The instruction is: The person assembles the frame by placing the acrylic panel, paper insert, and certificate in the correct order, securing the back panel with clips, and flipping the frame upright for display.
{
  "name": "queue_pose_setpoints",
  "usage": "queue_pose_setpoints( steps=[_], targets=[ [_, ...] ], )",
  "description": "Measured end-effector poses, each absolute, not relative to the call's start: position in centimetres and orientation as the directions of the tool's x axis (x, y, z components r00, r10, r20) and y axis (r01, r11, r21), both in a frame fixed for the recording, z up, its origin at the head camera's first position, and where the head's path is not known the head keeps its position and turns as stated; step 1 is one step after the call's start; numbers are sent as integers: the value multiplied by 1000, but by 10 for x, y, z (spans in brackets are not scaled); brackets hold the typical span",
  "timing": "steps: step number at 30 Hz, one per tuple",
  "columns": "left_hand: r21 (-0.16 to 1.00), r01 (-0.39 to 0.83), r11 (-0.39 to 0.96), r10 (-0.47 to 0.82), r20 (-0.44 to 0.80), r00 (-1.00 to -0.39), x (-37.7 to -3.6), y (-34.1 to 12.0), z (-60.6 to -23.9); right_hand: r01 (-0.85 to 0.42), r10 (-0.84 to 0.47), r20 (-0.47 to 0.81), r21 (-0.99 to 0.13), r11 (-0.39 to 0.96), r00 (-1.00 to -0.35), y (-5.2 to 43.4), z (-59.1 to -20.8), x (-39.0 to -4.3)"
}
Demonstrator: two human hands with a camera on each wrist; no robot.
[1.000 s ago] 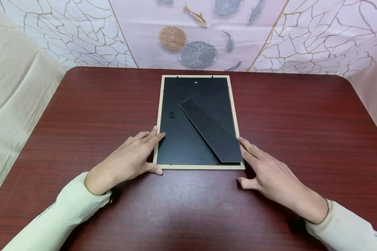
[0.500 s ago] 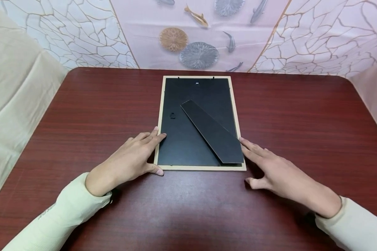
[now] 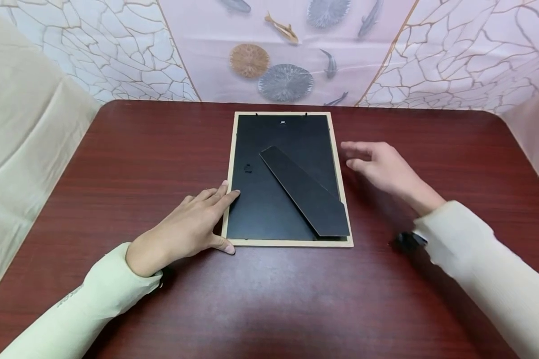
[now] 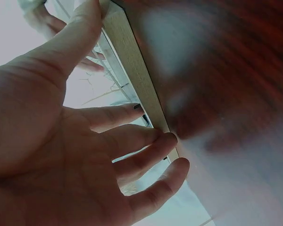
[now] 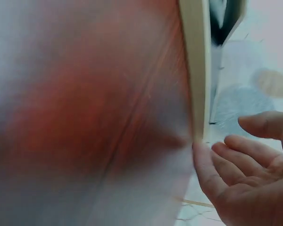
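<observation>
A picture frame (image 3: 292,179) is laid face down in the middle of the dark red table (image 3: 117,174), long side running away from the person. Its black backing is up, with the stand flap (image 3: 303,189) lying flat and slanted across it toward the near right corner.

The left hand (image 3: 186,229) is rested flat on the table at the near left corner, fingers straight and relaxed; the fingertips are set on the frame's left edge and the thumb against the near edge. Nothing is pinched.

The right hand (image 3: 382,167) is held just beside the frame's right edge, around the middle, fingers loosely spread, nothing gripped. Actual contact with the frame can't be made out.
</observation>
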State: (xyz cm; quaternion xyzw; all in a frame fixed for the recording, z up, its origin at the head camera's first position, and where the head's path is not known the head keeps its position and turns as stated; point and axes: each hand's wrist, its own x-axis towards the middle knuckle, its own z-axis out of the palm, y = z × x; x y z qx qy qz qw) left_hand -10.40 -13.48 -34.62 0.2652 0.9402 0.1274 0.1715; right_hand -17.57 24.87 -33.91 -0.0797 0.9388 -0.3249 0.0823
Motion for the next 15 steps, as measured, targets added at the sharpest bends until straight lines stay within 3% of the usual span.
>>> queue_pose_setpoints(
  steps=[5, 15],
  targets=[
    [322, 465, 825, 548, -251, -798, -104, -135, -346, -35, -145, -104, -683, 729, -984, 240, -350, -208],
    [311, 477, 822, 554, -245, -795, -104, -136, -346, -70, -210, -164, -605, 793, -964, 236, -352, -231]
  ],
)
